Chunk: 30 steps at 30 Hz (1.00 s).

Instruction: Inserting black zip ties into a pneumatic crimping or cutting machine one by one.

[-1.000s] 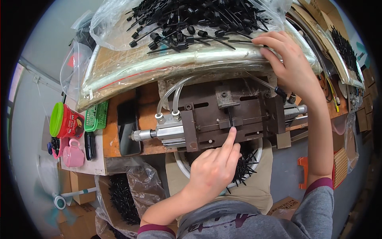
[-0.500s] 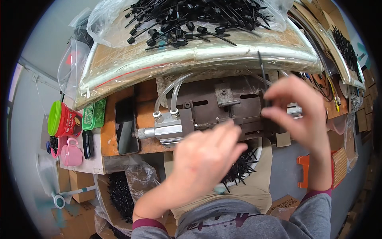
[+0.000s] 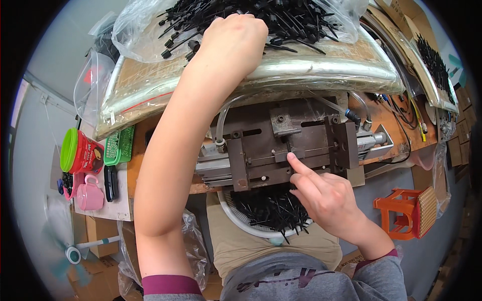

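Observation:
My left hand (image 3: 233,42) reaches over the raised tray to the pile of black plastic stemmed parts (image 3: 296,22). Its knuckles face up and its fingers are hidden, so what they grip does not show. My right hand (image 3: 324,198) is at the dark metal fixture (image 3: 311,125), index finger stretched out and the other fingers loosely bent. That fingertip touches a small black piece (image 3: 288,148) at the middle block, beneath a bolted metal bracket (image 3: 283,123). In my lap, below the fixture, a white round basket (image 3: 236,220) holds many similar black parts (image 3: 271,208).
Pneumatic cylinders (image 3: 213,168) with clear hoses flank the fixture. A red tub with a green rim (image 3: 70,150), a green basket (image 3: 120,145) and a pink cup (image 3: 91,194) stand at left. An orange stool (image 3: 401,213) is at right, a fan (image 3: 73,255) at lower left.
My left hand has gone from the fixture up to the pile. My right hand, earlier raised at the right with a black stemmed part, has come down and left to the middle block.

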### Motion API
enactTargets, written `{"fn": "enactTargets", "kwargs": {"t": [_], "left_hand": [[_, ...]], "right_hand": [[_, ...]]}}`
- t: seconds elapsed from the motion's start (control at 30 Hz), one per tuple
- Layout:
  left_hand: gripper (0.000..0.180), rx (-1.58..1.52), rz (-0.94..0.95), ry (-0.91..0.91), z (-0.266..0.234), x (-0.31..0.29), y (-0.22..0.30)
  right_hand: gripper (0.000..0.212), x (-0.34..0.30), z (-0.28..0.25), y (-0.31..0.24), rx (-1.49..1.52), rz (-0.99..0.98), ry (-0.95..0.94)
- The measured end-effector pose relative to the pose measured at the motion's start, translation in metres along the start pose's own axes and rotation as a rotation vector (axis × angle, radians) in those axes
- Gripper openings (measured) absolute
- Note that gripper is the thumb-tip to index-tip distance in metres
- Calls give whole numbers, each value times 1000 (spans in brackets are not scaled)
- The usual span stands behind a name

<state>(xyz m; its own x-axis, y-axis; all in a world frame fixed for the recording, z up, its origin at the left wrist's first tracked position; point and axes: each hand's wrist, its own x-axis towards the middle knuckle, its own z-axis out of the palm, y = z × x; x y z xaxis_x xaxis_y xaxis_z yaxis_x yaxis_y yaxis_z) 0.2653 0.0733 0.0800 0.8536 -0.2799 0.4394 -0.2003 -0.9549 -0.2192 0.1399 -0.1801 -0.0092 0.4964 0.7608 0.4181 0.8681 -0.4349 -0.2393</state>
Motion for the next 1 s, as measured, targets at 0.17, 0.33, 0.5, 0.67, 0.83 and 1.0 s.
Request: {"fn": "enactTargets", "kwargs": {"t": [0.17,0.33,0.5,0.67,0.83,1.0], "left_hand": [[13,37,62,-227,-21,17,3],[15,-6,234,47,-14,7,-7],[20,-543,-53,273,-38,-3,4],[25,-1430,-411,19,-74,-55,59],[19,-1843,-594,-104,-69,-134,103],[13,-1322,-434,166,-58,-175,107]], "right_hand": [[24,-2,-8,-5,-47,66,-121],[24,1,-13,-4,95,74,-34],[28,14,-24,-3,219,58,224],[37,30,-39,-8,103,4,553],[33,18,-34,-16,21,-241,464],[31,-1,-30,-30,286,-61,336]]}}
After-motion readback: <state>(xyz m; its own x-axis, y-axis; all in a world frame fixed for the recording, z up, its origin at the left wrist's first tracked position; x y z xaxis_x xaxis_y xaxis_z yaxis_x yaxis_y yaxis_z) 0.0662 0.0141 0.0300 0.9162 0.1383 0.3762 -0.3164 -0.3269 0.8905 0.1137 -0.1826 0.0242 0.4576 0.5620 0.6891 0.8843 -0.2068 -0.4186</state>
